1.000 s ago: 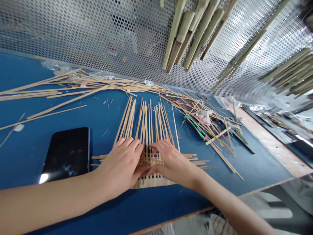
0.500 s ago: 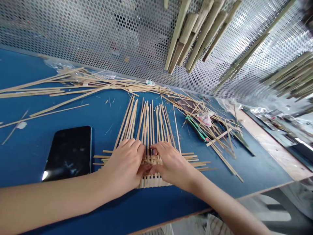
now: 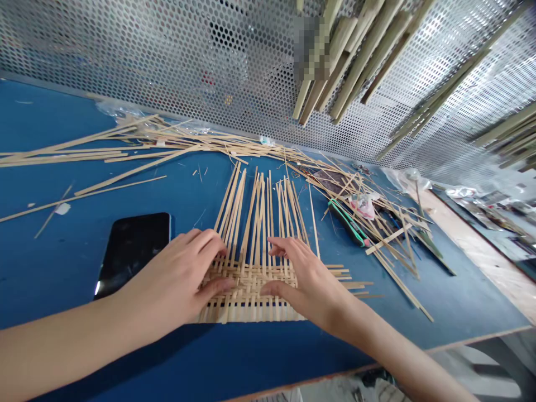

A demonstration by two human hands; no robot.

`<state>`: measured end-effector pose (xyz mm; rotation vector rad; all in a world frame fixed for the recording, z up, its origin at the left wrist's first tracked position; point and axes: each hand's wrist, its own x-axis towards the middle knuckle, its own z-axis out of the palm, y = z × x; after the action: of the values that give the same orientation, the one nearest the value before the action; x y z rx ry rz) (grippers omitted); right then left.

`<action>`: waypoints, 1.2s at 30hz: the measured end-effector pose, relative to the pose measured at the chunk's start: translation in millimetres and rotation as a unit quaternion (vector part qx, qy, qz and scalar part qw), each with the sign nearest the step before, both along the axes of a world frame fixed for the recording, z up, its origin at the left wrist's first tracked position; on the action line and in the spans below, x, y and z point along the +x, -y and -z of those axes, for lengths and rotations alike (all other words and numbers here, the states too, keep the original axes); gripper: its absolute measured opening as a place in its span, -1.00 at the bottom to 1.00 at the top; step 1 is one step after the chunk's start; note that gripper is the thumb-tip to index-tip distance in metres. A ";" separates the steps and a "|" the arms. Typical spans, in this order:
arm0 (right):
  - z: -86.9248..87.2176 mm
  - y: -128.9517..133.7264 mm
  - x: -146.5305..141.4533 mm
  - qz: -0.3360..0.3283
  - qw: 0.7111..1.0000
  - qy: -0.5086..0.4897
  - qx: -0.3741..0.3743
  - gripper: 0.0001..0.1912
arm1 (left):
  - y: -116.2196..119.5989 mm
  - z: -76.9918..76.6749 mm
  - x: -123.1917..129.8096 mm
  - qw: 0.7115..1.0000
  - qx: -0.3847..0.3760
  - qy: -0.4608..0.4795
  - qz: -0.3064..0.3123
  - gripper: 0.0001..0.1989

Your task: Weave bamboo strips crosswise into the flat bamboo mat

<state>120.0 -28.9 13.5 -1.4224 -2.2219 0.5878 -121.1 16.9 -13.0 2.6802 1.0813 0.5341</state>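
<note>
A partly woven bamboo mat (image 3: 251, 285) lies flat near the table's front edge, its long loose strips fanning out toward the back. Over its left part rests my left hand (image 3: 188, 273), thumb on the weave and fingers curved forward, with a gap between them. My right hand (image 3: 312, 276) is at the right part of the weave, thumb and fingers spread apart. Neither hand grips anything that I can make out. Between the two hands the crossed strips show plainly. Both hands cover parts of the mat's sides.
A black tablet (image 3: 136, 251) lies left of the mat. To the right are a green utility knife (image 3: 347, 222) and a heap of loose bamboo strips (image 3: 389, 234). More strips (image 3: 184, 146) stretch along the perforated metal panel (image 3: 167, 61), where split bamboo pieces (image 3: 364, 56) hang.
My hands have moved apart from the middle of the mat, left hand leftward, right hand slightly rightward, uncovering the weave. The camera view has shifted a little.
</note>
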 end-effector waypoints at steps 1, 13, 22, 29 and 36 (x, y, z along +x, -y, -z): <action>-2.2 -1.2 -4.7 -0.013 1.000 0.004 0.006 -0.36 | -1.0 -0.1 -5.4 1.000 -0.005 -0.003 -0.007 -0.63; 7.9 -14.6 -36.8 -0.086 0.994 0.065 0.016 -0.49 | 1.1 4.9 -12.2 0.999 -0.018 -0.028 -0.008 -0.77; 10.0 -17.8 -41.8 -0.063 0.996 0.061 -0.015 -0.61 | 3.6 7.1 -11.3 1.000 -0.009 -0.014 -0.002 -0.80; 9.1 -18.2 -36.6 -0.094 0.995 0.042 -0.015 -0.60 | 4.7 4.9 -10.7 0.999 -0.003 -0.030 -0.013 -0.88; -2.4 -17.5 -47.4 -0.054 0.994 0.086 -0.039 -0.72 | 3.5 0.8 -6.3 1.000 0.004 -0.022 0.015 -0.85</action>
<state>72.5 -11.4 15.9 -1.4459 -2.4479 0.6143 -127.4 13.4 -13.8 2.7227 1.0495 0.4752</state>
